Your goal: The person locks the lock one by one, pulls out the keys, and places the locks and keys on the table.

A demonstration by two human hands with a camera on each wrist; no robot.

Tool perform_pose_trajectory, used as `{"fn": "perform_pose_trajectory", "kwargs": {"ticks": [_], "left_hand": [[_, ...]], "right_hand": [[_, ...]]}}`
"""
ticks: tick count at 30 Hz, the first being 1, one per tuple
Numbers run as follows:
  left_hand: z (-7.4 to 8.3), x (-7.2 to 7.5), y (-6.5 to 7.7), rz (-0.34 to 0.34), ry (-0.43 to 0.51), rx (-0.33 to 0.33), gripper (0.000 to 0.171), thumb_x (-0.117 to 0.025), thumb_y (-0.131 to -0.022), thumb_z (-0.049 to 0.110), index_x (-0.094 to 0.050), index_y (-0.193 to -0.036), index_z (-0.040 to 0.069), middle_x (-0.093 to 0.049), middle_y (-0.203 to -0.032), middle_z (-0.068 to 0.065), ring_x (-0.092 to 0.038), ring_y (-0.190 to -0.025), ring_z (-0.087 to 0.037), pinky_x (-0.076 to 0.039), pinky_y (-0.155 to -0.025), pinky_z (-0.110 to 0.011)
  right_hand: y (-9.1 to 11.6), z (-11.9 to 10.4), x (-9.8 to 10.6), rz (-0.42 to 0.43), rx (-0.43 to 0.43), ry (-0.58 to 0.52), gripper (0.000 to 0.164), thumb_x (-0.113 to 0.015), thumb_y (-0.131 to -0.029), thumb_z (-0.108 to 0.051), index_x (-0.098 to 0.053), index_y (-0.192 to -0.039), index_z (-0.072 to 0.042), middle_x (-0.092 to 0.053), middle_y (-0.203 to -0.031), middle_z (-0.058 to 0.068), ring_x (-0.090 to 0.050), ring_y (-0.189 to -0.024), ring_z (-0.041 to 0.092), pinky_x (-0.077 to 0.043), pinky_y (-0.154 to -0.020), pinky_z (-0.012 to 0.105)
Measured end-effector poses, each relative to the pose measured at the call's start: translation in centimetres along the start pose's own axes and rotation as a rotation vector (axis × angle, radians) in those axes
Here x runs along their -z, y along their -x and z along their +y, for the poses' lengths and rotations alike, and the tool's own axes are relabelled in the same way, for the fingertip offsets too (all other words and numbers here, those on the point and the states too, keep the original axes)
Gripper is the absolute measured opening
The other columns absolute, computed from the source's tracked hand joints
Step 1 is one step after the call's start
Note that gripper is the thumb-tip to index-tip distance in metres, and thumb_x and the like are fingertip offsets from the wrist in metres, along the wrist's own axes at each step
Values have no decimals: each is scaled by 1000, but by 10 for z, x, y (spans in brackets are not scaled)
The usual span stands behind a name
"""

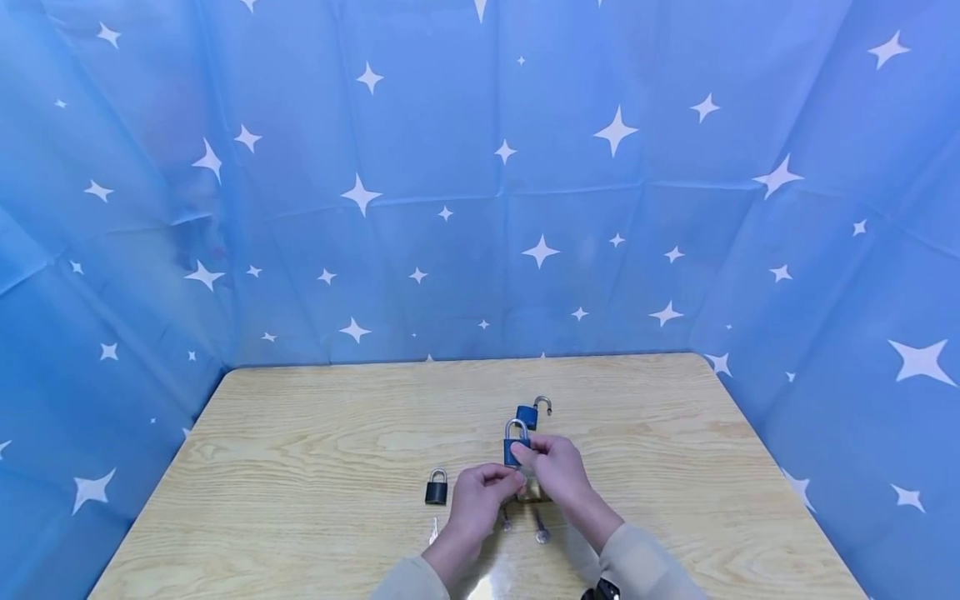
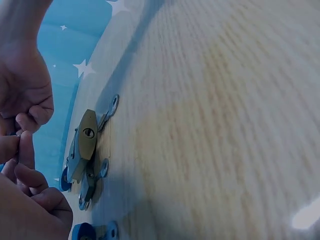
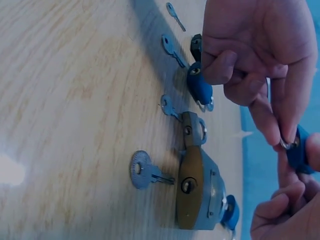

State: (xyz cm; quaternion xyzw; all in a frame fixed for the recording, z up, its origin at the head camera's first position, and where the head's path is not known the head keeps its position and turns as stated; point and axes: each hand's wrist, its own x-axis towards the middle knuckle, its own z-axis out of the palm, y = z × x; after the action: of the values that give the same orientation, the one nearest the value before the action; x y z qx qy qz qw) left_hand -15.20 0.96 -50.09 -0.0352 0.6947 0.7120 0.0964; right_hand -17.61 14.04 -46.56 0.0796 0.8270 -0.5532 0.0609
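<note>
My right hand holds a blue padlock upright above the table, its silver shackle closed and pointing away. In the right wrist view the base of this padlock faces the left hand. My left hand pinches a small silver piece, likely a key, right at the padlock's keyhole; fingers cover most of it. Beneath the hands, a large brass padlock and a smaller brass one lie on the table.
Behind the hands lies another blue padlock, shackle swung open. A black padlock lies left. A further blue padlock lies beside the brass ones. Keys lie nearer me, including a large round-headed key and a smaller key.
</note>
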Motion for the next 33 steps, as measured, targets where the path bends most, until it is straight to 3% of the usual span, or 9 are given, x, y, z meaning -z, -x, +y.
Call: {"fn": "perform_pose_trajectory", "kwargs": {"ticks": [4,8,12,15,17,25,33], "left_hand": [[1,1,0,5,-15,-5,17,-72,-84,20,-71,-91,4,-72,-85,-11,-67,-83,-25,-53,-80,-36],[1,0,3,-4,-31,12,16,-73,-82,19,-71,-89,5,-72,-82,-10,-67,-82,-25,-52,-75,-34],[0,-1,7,-17,-39,10,16,-73,-82,19,-71,-89,5,-72,-78,-8,-66,-79,-24,-50,-71,-34],[0,-2,8,-19,-42,1,17,-73,-82,20,-72,-89,5,-72,-78,-7,-66,-78,-22,-51,-73,-35],[-1,-3,9,-20,-45,-5,17,-72,-82,19,-71,-89,4,-72,-79,-8,-66,-79,-23,-50,-75,-36],[-8,-3,10,-27,-77,-21,15,-71,-83,16,-71,-91,4,-71,-83,-15,-66,-77,-26,-50,-67,-34],[-9,-6,13,-22,-98,-9,11,-71,-82,11,-71,-89,3,-71,-81,-16,-67,-77,-29,-49,-61,-29]], "right_hand": [[0,-2,0,-4,0,2,23,-65,-90,-29,-71,-97,-8,-64,-90,4,-50,-82,19,-38,-69,31],[-2,-2,1,10,-16,13,22,-65,-91,-29,-70,-91,-8,-60,-84,4,-48,-78,19,-37,-66,32],[-5,-4,2,40,-12,21,34,-64,-91,-33,-68,-106,-3,-65,-98,9,-54,-91,22,-45,-78,39],[-6,-8,3,42,-4,22,47,-64,-91,-35,-60,-122,1,-65,-115,14,-54,-106,26,-45,-91,48],[-6,-10,4,34,-8,17,47,-64,-91,-34,-60,-122,1,-65,-116,15,-54,-106,26,-45,-91,48],[-9,-11,4,20,-25,12,25,-61,-93,-30,-67,-91,-6,-60,-85,5,-47,-79,20,-37,-65,32],[-10,-7,7,-8,-34,-1,25,-61,-93,-29,-68,-101,-6,-64,-93,6,-53,-88,25,-43,-72,35]]}}
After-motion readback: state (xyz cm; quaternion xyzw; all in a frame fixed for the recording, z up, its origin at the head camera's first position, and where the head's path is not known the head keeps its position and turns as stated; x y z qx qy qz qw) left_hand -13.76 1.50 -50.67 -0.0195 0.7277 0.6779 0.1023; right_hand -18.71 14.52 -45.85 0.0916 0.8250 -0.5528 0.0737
